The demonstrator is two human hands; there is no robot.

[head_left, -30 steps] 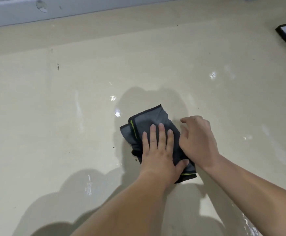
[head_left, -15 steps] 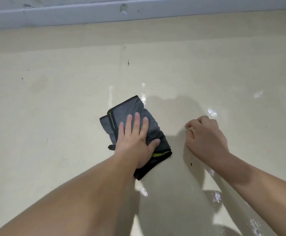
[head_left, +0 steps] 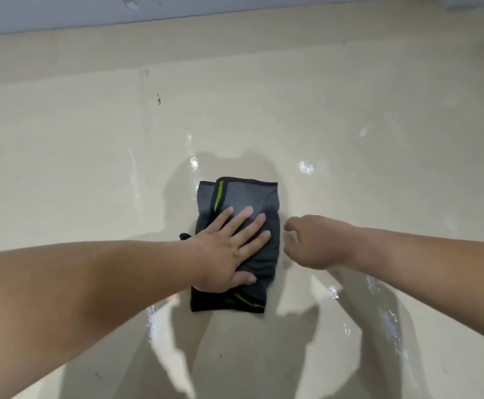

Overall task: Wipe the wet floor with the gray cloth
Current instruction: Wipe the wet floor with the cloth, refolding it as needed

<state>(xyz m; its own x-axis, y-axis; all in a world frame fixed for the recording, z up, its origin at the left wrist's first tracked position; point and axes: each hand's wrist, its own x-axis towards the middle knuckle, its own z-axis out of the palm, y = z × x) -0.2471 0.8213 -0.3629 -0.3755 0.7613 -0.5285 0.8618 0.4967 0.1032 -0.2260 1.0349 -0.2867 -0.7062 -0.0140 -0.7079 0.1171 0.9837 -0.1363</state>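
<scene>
Head view shows a grey baseboard (head_left: 62,20) far beyond the folded gray cloth (head_left: 252,197), which lies on the wet beige floor (head_left: 62,168). Black-edged with lime stripes, it sits under the flat, spread left hand (head_left: 229,249); the loosely curled right hand (head_left: 312,243) hovers just beside it.

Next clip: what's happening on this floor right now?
A person is kneeling or bending over a glossy beige tiled floor, wiping it. The left hand lies flat, fingers spread, on a folded gray cloth with black edging and lime-green stripes. The right hand is loosely curled just right of the cloth, holding nothing. Shiny wet patches show around and below the cloth, so wiping isn't finished.
</scene>
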